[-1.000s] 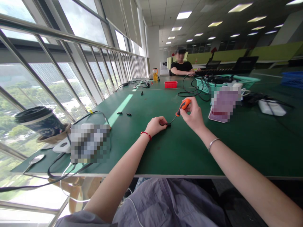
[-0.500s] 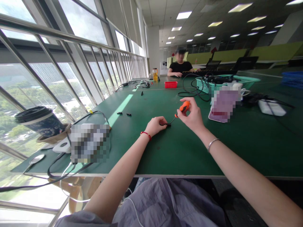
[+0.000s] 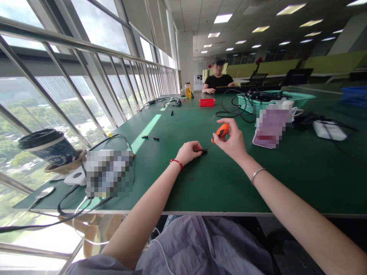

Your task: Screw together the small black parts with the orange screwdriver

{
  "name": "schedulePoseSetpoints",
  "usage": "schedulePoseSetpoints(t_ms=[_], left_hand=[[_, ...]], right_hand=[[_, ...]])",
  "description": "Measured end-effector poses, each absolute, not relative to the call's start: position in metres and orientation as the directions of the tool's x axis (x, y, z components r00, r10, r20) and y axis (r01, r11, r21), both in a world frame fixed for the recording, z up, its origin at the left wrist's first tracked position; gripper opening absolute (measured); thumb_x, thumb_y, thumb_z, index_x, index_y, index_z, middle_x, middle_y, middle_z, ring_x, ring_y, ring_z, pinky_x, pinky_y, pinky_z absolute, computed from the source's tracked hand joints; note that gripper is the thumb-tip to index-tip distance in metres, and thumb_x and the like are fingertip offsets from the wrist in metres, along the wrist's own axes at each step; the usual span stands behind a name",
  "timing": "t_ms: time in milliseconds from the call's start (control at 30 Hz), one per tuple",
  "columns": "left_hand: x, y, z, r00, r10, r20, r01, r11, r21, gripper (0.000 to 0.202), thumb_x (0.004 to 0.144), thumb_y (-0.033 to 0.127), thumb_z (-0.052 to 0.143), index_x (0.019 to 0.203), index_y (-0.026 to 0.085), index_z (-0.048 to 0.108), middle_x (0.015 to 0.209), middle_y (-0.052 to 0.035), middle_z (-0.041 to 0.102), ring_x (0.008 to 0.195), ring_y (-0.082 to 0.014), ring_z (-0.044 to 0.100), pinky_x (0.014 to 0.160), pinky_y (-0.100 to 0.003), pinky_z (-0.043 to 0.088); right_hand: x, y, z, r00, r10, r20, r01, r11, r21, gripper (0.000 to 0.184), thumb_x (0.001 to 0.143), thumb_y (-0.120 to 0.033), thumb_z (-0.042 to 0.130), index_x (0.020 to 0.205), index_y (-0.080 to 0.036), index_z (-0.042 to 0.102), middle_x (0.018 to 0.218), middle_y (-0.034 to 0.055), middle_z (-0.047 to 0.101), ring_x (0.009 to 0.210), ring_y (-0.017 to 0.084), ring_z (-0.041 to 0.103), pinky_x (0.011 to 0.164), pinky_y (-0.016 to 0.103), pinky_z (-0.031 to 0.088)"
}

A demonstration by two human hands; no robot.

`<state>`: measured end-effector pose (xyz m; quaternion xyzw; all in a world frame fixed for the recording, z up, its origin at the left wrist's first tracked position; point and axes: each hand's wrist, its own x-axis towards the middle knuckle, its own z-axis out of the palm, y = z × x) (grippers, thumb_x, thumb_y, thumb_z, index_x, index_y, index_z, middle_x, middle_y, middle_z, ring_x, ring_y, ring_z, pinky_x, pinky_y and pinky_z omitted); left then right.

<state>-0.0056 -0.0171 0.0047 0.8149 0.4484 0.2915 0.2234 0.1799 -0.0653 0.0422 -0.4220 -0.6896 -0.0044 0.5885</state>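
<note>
My left hand pinches a small black part against the green tabletop. The part's exact kind is too small to make out, and the fingers cover some of it. Between thumb and fingers, my right hand grips an orange-and-black screwdriver, tilted with its handle up and to the right. Its thin shaft slopes down so that the tip meets the black part or lies very close to it. Two similar small black pieces, one beside the other, lie farther off to the left.
A red bin, a teal basket with cables, and a phone stand beyond my hands. To the left are a lidded paper cup, cables and a blurred-out object. Another person sits at the far end.
My right hand and the screwdriver handle have shifted very slightly left and down. My left hand has stayed put on the black part. The other person's hands have moved.
</note>
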Motion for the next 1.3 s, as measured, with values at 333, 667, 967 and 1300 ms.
schedulePoseSetpoints(t_ms=[333, 667, 967, 1300], left_hand=[[-0.006, -0.014, 0.003, 0.44, 0.85, 0.289, 0.592, -0.516, 0.619, 0.009, 0.07, 0.021, 0.064, 0.076, 0.017, 0.068, 0.076, -0.0017, 0.069, 0.072, -0.0131, 0.062, 0.071, -0.025, 0.05], [-0.005, -0.016, 0.003, 0.439, 0.853, 0.281, 0.597, -0.511, 0.619, 0.008, 0.07, 0.021, 0.063, 0.076, 0.017, 0.067, 0.077, -0.0015, 0.07, 0.073, -0.0131, 0.062, 0.072, -0.025, 0.05], [-0.006, -0.017, 0.005, 0.438, 0.858, 0.27, 0.592, -0.501, 0.632, 0.008, 0.07, 0.021, 0.063, 0.076, 0.017, 0.067, 0.077, -0.0015, 0.069, 0.074, -0.0136, 0.062, 0.073, -0.025, 0.05], [-0.006, -0.018, 0.006, 0.444, 0.85, 0.282, 0.584, -0.514, 0.628, 0.008, 0.071, 0.021, 0.063, 0.075, 0.016, 0.067, 0.078, -0.0029, 0.07, 0.073, -0.0137, 0.062, 0.071, -0.026, 0.051]], right_hand=[[0.181, -0.062, 0.04, 0.067, 0.585, 0.808, 0.593, 0.628, -0.504, 0.035, 0.073, -0.034, 0.067, 0.102, -0.024, 0.05, 0.065, -0.0053, 0.051, 0.047, 0.011, 0.049, 0.048, 0.026, 0.041], [0.178, -0.066, 0.042, 0.053, 0.583, 0.811, 0.568, 0.65, -0.504, 0.031, 0.078, -0.038, 0.061, 0.101, -0.024, 0.045, 0.067, -0.003, 0.056, 0.055, 0.016, 0.057, 0.053, 0.029, 0.046], [0.182, -0.066, 0.044, 0.026, 0.506, 0.862, 0.695, 0.61, -0.379, 0.025, 0.08, -0.034, 0.055, 0.102, -0.024, 0.05, 0.063, -0.0031, 0.058, 0.049, 0.015, 0.056, 0.05, 0.026, 0.042], [0.181, -0.074, 0.053, 0.121, 0.426, 0.897, 0.69, 0.614, -0.384, 0.015, 0.083, -0.037, 0.054, 0.082, -0.022, 0.058, 0.058, -0.0031, 0.054, 0.047, 0.011, 0.048, 0.049, 0.024, 0.037]])
